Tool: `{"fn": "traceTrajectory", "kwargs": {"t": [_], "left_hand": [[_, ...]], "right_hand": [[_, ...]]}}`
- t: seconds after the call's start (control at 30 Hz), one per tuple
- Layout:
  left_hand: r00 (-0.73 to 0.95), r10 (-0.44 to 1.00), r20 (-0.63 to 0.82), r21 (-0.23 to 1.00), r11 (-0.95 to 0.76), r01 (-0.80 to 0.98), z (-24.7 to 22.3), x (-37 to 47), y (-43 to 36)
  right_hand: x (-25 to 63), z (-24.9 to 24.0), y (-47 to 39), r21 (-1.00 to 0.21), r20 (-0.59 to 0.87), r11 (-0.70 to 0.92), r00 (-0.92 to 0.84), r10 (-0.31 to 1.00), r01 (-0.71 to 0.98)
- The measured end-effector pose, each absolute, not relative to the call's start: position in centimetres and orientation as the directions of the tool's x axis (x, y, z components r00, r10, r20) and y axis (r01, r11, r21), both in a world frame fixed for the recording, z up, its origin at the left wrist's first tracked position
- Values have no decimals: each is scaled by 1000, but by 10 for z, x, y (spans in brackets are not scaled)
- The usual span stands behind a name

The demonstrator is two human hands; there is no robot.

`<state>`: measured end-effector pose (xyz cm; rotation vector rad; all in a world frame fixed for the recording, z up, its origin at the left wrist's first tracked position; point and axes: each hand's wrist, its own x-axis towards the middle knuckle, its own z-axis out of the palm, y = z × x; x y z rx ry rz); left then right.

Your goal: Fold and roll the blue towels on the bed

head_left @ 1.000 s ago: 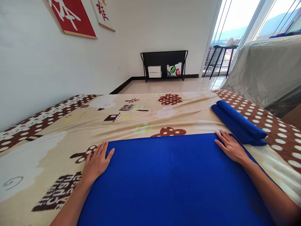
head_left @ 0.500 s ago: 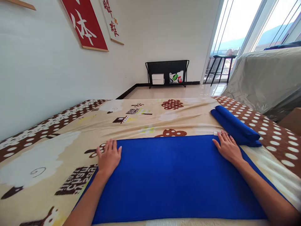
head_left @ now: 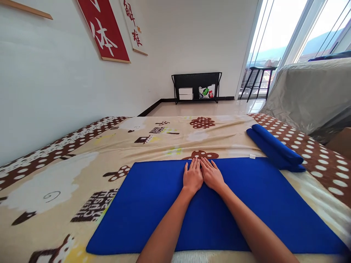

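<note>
A blue cloth lies spread flat in front of me, with a small white tag on its far edge towards the right. My left hand rests palm down on the cloth near the middle of that far edge, fingers stretched out. Right beside it, touching, my right hand lies flat too, its fingers pointing away from me. Neither hand grips anything. A second blue cloth, folded or loosely rolled, sits beyond the spread one at the right.
Underneath is a patterned blanket with brown polka-dot borders. A white wall runs along the left. A black rack stands at the far wall, a stool by the window. Plastic sheeting covers something large at right.
Both hands have moved inward from the far left and right corners of the spread cloth to its middle, where they now meet. The cloth itself stays flat.
</note>
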<state>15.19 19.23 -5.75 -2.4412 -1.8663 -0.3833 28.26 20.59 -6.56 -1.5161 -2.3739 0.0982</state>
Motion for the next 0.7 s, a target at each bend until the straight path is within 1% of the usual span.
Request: {"fn": "traceTrajectory", "kwargs": {"t": [0.23, 0.7], "left_hand": [[227, 952, 204, 144, -259, 955, -56, 144, 193], [203, 966, 159, 148, -227, 963, -50, 129, 192]], "right_hand": [[291, -62, 204, -237, 198, 384, -343, 919, 892], [324, -62, 204, -219, 166, 377, -346, 923, 900]]}}
